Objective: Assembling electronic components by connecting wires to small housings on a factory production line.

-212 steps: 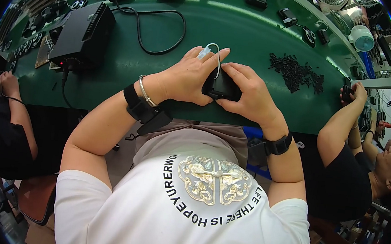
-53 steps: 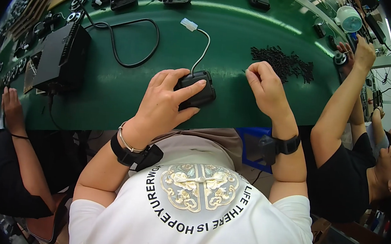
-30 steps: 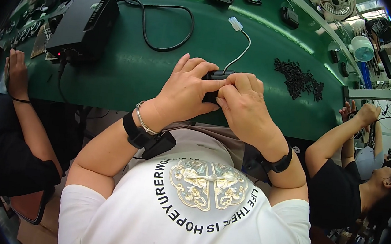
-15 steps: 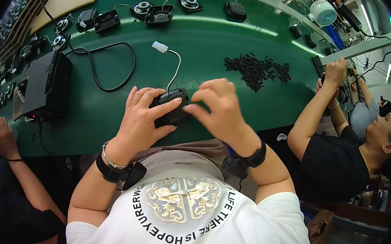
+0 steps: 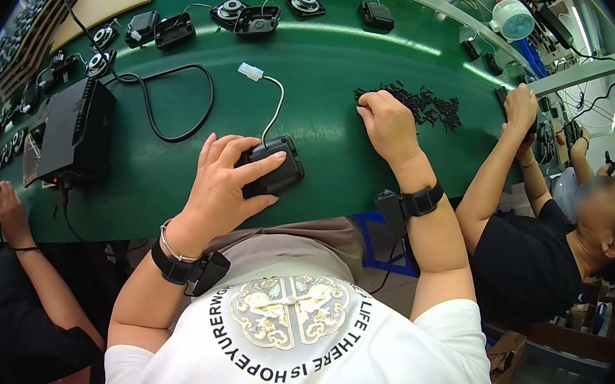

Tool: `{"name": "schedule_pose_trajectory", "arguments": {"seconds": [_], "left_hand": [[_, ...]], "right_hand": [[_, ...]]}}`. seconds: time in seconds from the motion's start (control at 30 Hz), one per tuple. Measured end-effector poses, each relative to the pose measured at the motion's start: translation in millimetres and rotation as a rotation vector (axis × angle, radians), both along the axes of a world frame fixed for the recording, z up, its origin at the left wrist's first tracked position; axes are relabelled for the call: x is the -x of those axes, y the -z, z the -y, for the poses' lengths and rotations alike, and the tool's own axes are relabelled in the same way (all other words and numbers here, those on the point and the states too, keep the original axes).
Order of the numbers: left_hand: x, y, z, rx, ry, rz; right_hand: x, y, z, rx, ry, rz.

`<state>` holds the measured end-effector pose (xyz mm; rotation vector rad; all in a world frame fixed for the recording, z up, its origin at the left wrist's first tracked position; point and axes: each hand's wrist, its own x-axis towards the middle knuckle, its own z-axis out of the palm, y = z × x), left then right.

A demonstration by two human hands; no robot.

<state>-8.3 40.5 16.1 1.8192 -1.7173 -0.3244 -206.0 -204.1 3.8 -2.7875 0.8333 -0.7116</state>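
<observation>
A black plastic speaker box [image 5: 280, 167] lies on the green table in front of me, with a white cable [image 5: 279, 111] running from its top edge to a clear-white connector plug [image 5: 251, 72]. My left hand [image 5: 224, 176] holds the box from its left side, fingers over the top and thumb at the near edge. Farther right, my right hand [image 5: 390, 126] is at the near-left side of a pile of small black screws [image 5: 437, 110]. Its fingers are curled together and cover part of the pile; what is between the fingertips is hidden.
A black power unit [image 5: 76, 129] with a looped black cable [image 5: 208, 108] stands at the left. Speaker drivers [image 5: 230, 10] and open black housings [image 5: 256, 21] line the far edge. Co-workers' arms [image 5: 500, 151] reach in at both sides.
My right hand has moved from the speaker box away to the right and farther out, to the screw pile. The left hand and the box have stayed in place.
</observation>
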Motion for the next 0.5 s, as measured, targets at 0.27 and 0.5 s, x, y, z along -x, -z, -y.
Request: {"name": "schedule_pose_trajectory", "arguments": {"seconds": [0.27,0.5], "left_hand": [[0,0,0,-0.01,-0.006,0.013],[1,5,-2,0.006,-0.013,0.072]], "right_hand": [[-2,-16,-6,-0.087,-0.102,-0.042],[-40,-55,-91,-0.73,-0.558,0.242]]}}
